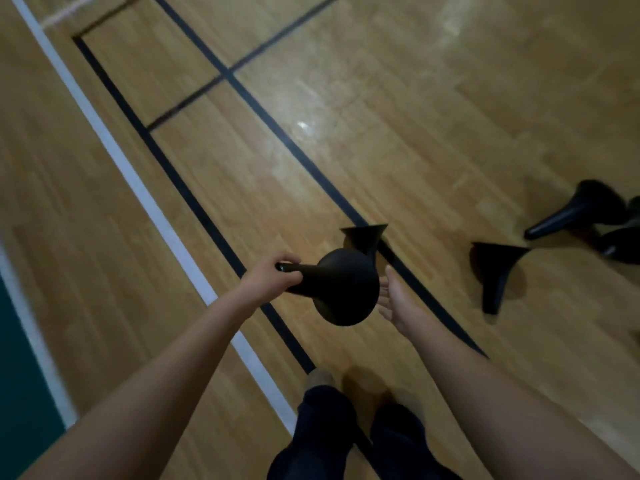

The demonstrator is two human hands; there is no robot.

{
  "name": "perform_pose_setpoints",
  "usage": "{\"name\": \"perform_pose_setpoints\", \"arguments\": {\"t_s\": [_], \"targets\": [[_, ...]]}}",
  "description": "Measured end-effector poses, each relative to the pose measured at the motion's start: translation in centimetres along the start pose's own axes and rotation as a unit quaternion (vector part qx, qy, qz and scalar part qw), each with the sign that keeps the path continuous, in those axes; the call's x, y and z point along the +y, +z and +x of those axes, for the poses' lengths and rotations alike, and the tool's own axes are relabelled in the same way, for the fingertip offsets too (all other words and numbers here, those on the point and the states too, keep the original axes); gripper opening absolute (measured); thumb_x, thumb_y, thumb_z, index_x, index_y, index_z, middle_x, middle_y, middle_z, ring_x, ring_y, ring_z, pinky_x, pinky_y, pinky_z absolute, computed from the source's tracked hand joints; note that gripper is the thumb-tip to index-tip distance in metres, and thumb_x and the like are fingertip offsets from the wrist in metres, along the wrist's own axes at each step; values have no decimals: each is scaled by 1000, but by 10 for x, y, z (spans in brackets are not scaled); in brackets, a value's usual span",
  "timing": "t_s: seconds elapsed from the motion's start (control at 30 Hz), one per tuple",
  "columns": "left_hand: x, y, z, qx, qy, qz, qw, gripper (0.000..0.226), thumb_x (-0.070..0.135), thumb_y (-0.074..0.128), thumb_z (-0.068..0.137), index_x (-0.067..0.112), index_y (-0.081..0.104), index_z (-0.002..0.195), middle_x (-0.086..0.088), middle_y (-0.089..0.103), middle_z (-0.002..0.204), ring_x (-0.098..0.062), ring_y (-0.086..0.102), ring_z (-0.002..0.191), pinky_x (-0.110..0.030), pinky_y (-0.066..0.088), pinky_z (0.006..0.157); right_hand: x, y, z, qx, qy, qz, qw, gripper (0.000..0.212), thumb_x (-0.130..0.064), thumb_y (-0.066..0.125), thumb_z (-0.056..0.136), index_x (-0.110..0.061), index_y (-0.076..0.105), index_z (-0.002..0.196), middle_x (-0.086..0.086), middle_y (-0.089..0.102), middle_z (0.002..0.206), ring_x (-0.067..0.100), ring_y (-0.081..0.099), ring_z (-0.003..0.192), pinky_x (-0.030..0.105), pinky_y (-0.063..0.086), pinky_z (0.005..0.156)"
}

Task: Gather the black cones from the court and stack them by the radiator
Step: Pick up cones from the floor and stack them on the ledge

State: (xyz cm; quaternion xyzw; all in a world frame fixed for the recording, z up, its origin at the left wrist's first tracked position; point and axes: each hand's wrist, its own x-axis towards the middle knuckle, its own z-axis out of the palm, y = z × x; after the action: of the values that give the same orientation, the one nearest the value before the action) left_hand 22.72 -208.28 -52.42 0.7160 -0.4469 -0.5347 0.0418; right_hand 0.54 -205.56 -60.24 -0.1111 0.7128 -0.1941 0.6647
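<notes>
Black flared cone (346,289) (perhaps matte) gripped by its narrow tip in left fingers (289,262), right fingers (390,276) spread loose.

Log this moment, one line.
left hand grips black flared cone by tip | right hand open beside base | other cones on wooden floor

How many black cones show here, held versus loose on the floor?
Held in left hand: 1 cone
Loose on floor: 4 cones, the last cut off by the frame edge
Total: 5
</notes>
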Motion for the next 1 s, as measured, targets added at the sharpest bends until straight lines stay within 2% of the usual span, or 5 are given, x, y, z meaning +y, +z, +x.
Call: {"name": "perform_pose_setpoints", "arguments": {"t_s": [0.3, 0.4, 0.5, 0.7, 1.0], "targets": [[101, -131, -168, 61, 39, -96, 993, 30, 20, 65, 88, 25, 59, 117, -3, 54, 114, -20, 61, 101, -35, 56, 88, -137, 4, -208, -49, -94, 22, 994, 54, -41, 29, 103, -1, 46, 136, 16, 50, 138, 29, 48, 127, 37, 36, 107], [118, -163, -216, 91, 65, -123, 986, 31, 20, 66, 88, 23, 60, 118, -5, 53, 120, -20, 60, 103, -30, 56, 84, -168, 9, -260, -55, -157, -28, 986, 43, -33, 35, 103, -4, 54, 129, 13, 58, 131, 23, 56, 106, 30, 44, 86], [121, -182, -263, 137, 81, -147, 976, 32, 22, 67, 87, 26, 60, 117, -3, 53, 120, -18, 60, 103, -27, 56, 81, -191, 13, -307, -60, -205, -84, 973, 29, -20, 45, 98, 1, 63, 105, 21, 60, 125, 37, 59, 108, 47, 45, 94], [89, -176, -358, 201, 94, -238, 946, 26, 18, 68, 87, 27, 61, 110, -5, 54, 120, -18, 60, 102, -25, 57, 78, -198, 24, -373, -143, -255, -125, 948, 26, -11, 49, 94, 7, 63, 107, 22, 64, 115, 37, 57, 115, 39, 47, 93], [-19, -121, -505, 370, 20, -376, 849, 38, 15, 69, 86, 15, 55, 121, -7, 54, 116, -22, 62, 99, -27, 56, 73, -131, 90, -465, -301, -271, -253, 878, 22, -9, 45, 95, 1, 65, 94, 15, 66, 95, 27, 63, 86, 32, 50, 76]]}}
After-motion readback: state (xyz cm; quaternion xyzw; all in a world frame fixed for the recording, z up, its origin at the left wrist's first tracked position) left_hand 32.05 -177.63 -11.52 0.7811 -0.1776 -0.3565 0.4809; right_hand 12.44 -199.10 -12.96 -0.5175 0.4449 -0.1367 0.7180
